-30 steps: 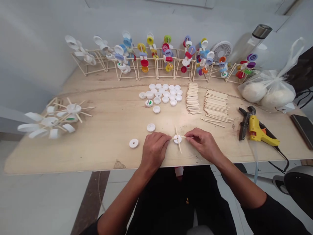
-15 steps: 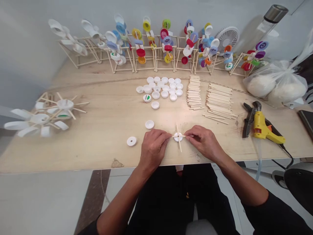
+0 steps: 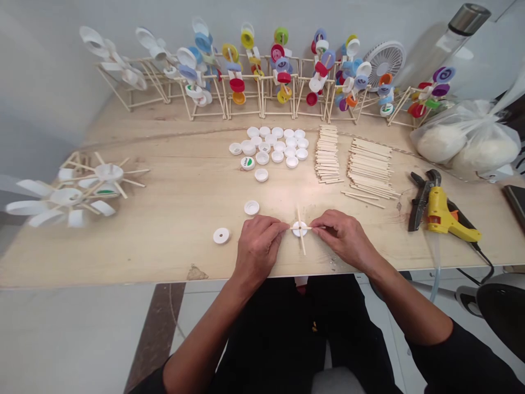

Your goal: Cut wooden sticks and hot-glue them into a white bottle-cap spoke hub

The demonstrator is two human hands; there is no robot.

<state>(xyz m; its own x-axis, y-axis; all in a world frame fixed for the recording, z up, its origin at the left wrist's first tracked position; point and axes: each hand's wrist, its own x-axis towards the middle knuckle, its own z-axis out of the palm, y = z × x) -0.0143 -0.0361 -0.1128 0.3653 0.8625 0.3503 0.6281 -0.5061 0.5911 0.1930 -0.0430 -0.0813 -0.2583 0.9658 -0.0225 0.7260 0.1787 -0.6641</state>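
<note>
Crossed sticks — between fingertips of left hand and right hand.

One glue gun sits at three o'clock, two stick piles before three, one fan and one bottle near two. Two loose caps lie around nine from one stick-crossed cap.
</note>
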